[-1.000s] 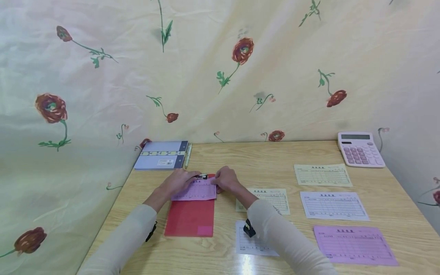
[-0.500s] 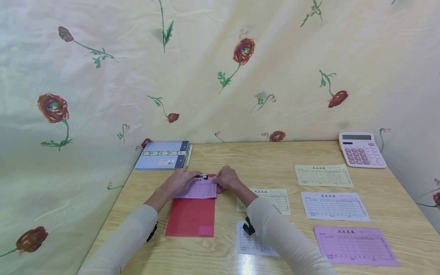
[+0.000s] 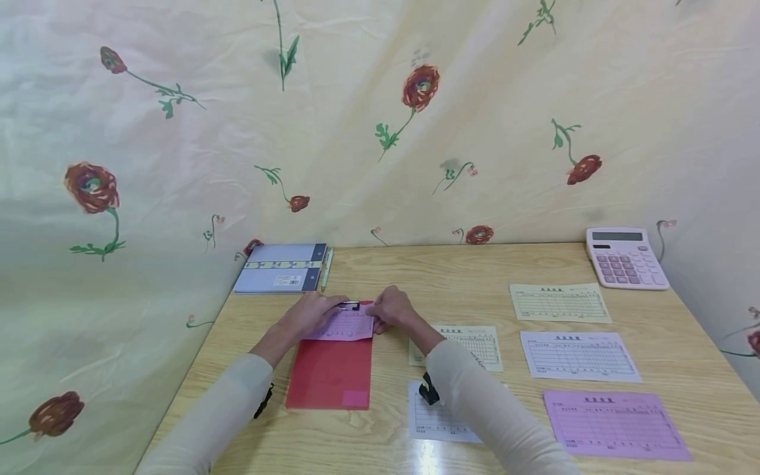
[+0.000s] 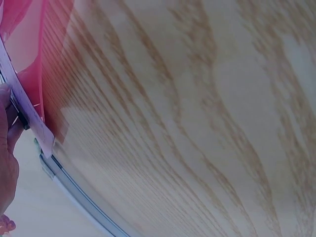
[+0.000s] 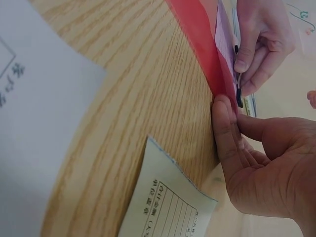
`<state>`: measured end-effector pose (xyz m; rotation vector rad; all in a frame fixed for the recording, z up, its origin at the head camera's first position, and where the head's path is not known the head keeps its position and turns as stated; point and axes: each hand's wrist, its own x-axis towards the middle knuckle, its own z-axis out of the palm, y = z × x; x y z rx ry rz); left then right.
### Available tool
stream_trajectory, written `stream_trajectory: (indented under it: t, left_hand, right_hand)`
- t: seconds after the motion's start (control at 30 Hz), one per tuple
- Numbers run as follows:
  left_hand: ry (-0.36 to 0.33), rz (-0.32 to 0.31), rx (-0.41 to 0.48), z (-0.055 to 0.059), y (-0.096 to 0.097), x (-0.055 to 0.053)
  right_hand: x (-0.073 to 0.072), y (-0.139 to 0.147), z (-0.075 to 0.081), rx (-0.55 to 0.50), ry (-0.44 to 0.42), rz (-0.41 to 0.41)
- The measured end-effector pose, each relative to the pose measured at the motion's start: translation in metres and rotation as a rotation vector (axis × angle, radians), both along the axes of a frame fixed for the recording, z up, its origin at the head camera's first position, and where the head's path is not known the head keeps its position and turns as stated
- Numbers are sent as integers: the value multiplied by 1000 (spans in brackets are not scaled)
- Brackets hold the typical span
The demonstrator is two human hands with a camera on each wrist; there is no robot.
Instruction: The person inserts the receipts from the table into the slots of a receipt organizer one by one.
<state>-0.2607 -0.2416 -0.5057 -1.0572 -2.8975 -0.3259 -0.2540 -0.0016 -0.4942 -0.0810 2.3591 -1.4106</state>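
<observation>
A red clipboard (image 3: 329, 373) lies on the table with a purple printed form (image 3: 343, 326) across its top end. My left hand (image 3: 309, 313) grips the metal clip (image 3: 351, 305) there; its thumb presses the clip in the right wrist view. On the other side my right hand (image 3: 392, 309) pinches the form's upper right corner at the board's edge. In the right wrist view its thumb lies over the form and its fingers (image 5: 224, 123) are at the red edge. The left hand covers the form's left end.
A blue notebook (image 3: 276, 268) and a pen (image 3: 326, 269) lie behind the clipboard. Cream (image 3: 483, 348) and white (image 3: 433, 422) forms lie under the right arm. Further right are cream (image 3: 558, 303), white (image 3: 578, 356) and purple (image 3: 614, 424) forms, with a calculator (image 3: 626, 258) behind.
The purple form has slid slightly up the clipboard towards the clip, baring a little more red below it. Both hands keep nearly the same place and hold.
</observation>
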Motion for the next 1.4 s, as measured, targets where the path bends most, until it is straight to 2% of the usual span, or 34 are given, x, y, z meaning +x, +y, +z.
stream_trajectory:
  t: [0.33,0.77,1.4]
  left_hand:
    - [30,-22,20,-1,-1,0]
    - [33,-15,8,-3,0,0]
    - [-23,29,2,-1,1,1]
  right_hand:
    - [-2,0,-3,-15,-7,-1]
    - [-4,1,-6,1,2,12]
    - [-7,-4,-10,51,14,-13]
